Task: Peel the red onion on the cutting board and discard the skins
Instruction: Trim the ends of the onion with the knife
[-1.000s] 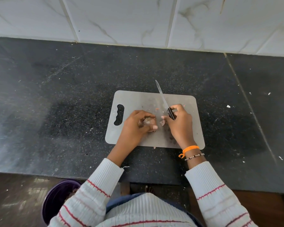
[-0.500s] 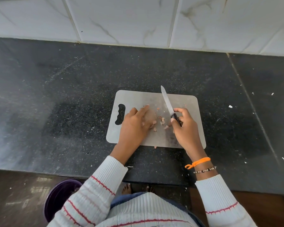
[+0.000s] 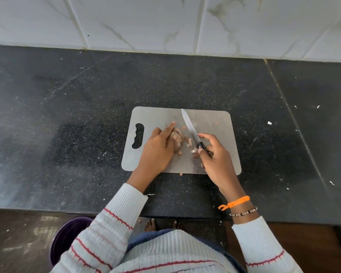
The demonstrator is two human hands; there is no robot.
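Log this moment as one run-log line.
left hand: holds onion | right hand: grips knife | skins: on cutting board

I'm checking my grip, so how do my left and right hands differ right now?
The left hand cups the onion; the right hand grips the knife by its handle. The left index finger lies straight, while the right fingers curl. Both are over the cutting board.

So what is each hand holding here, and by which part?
Right hand grips the knife by its black handle; left hand holds the onion by its side.
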